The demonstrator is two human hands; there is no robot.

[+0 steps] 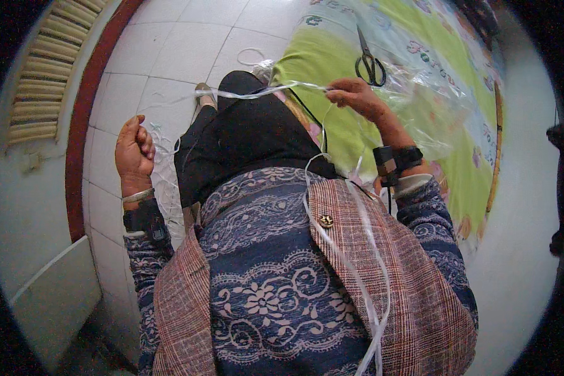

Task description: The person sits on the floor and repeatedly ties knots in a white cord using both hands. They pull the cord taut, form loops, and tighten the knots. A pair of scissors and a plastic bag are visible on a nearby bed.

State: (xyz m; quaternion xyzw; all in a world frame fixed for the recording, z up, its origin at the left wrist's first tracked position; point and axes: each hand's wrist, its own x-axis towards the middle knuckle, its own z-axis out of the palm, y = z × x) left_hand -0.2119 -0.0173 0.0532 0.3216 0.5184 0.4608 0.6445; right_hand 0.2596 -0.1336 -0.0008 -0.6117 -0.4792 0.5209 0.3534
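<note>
A white plastic strand (pixel 244 95) stretches across above the lap, and its right end is pinched between the thumb and fingers of my right hand (pixel 355 96). My left hand (pixel 135 149) is raised at the left with its fingers curled; a thin strand seems to run towards it, but whether it holds that strand cannot be told. Long white strands (pixel 364 221) hang over the checked vest on the right. Black-handled scissors (pixel 370 68) lie on the green patterned bed cover, just beyond my right hand. Clear plastic film (pixel 418 103) lies beside them.
More white strands (pixel 167 188) lie in a tangle on the tiled floor at the left, and a loop of strand (pixel 250 56) lies farther ahead. A bamboo-like stick (pixel 497 145) runs along the right side of the bed cover (pixel 305 61). Walls stand at both sides.
</note>
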